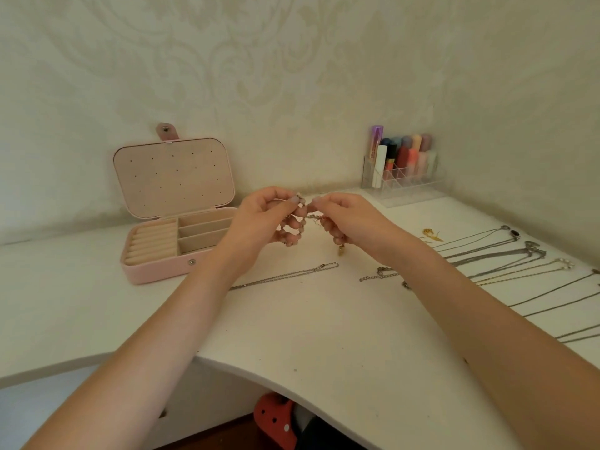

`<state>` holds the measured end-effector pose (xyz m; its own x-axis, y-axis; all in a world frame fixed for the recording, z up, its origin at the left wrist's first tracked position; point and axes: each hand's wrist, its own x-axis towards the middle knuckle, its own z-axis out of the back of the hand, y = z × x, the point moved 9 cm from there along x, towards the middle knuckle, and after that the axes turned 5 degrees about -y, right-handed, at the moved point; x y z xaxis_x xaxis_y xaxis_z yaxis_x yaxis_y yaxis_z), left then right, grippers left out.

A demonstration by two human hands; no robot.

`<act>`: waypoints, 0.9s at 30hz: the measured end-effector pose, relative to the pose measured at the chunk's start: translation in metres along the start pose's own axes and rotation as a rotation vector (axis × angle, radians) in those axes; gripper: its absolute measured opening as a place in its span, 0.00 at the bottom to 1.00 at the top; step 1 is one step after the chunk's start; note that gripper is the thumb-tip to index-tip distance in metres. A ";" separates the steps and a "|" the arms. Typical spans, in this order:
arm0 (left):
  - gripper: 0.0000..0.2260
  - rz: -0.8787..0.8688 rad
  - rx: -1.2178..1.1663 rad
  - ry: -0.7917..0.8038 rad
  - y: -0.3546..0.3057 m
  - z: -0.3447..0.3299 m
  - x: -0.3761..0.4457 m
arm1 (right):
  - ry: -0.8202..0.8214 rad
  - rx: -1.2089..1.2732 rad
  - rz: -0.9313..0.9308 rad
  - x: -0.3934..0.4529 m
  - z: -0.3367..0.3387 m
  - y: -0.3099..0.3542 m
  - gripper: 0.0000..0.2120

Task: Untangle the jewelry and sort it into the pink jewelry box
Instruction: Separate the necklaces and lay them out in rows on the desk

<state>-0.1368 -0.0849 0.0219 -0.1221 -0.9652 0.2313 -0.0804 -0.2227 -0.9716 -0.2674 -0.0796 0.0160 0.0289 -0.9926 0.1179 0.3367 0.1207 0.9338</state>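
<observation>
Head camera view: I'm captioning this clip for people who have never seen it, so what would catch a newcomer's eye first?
First, the two hands raised mid-frame over the white desk, left hand and right hand both pinching a tangle of pink beads. Next, the open pink jewelry box at the left, then the row of silver necklaces laid out along the right.

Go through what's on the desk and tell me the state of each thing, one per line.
pink jewelry box: open, lid upright, compartments look empty
pink beaded bracelet: tangled, held above the desk
left hand: pinching beads
right hand: pinching beads
silver chain: lying straight, unclasped
necklaces: laid out in rows
</observation>
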 end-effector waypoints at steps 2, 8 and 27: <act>0.04 -0.013 -0.015 -0.002 -0.002 0.000 0.000 | 0.042 -0.070 0.029 -0.002 -0.004 0.001 0.15; 0.02 -0.029 -0.019 -0.049 -0.004 0.008 0.002 | 0.008 -0.193 0.065 -0.003 -0.001 0.003 0.09; 0.07 -0.278 0.719 0.088 0.021 -0.010 0.008 | -0.105 -0.415 0.101 0.009 0.016 -0.015 0.05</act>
<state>-0.1491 -0.0963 0.0041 -0.2721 -0.8530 0.4454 0.5383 -0.5186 -0.6643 -0.2869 -0.0899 0.0084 -0.0072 -0.9669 0.2550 0.6874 0.1804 0.7035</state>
